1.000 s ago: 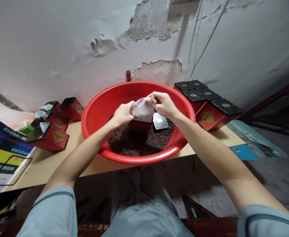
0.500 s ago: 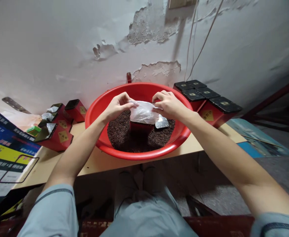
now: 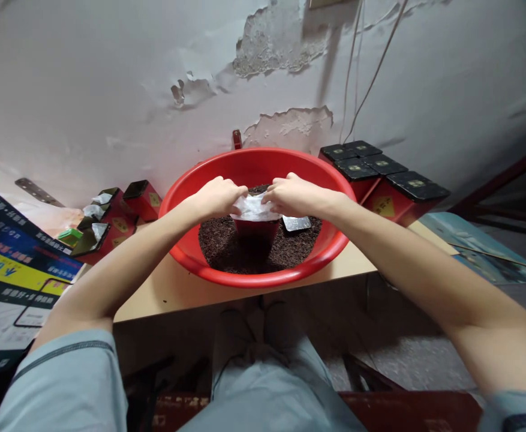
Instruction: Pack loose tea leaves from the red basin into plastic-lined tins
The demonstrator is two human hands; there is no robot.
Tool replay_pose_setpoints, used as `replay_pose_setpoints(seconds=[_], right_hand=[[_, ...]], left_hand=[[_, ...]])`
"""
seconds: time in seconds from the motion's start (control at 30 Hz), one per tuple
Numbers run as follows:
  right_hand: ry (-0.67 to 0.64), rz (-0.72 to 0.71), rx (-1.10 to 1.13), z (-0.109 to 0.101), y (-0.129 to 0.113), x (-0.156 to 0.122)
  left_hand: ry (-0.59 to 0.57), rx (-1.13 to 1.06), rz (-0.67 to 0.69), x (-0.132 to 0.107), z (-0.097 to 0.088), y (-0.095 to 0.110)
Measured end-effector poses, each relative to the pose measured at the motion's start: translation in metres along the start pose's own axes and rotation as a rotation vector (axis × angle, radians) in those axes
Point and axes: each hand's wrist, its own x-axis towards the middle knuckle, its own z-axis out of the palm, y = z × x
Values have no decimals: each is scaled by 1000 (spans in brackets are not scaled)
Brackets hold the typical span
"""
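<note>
At left, the printed sheet (image 3: 15, 264) defeats my reading; centre, my left hand (image 3: 222, 197) pinches the white bag (image 3: 256, 210), likely light, limp and slippery, best held by its rim, atop a red tin (image 3: 256, 235). My right hand (image 3: 291, 193) pinches its other end; right of centre, a gold label (image 3: 383, 206) is illegible.

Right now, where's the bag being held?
In the head view's centre, the bag tops the red box in the tub, between left hand and right hand.
</note>
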Motion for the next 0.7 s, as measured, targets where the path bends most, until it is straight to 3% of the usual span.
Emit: replay_pose_setpoints(seconds=[0.1, 0.23, 0.33, 0.43, 0.6, 0.7], right_hand=[[-83, -43, -55, 4, -6, 15], [-96, -122, -159, 17, -12, 26], [-161, -70, -167, 21, -12, 28], [-209, 29, -116, 17, -8, 25], [-147, 140, 90, 14, 8, 1], [-9, 130, 148, 22, 14, -23]], left_hand=[[37, -7, 51, 10, 8, 2], [159, -53, 163, 22, 27, 2], [184, -68, 145, 33, 38, 6], [124, -90, 86, 45, 41, 10], [-10, -187, 118, 50, 44, -2], [166, -248, 219, 32, 53, -17]])
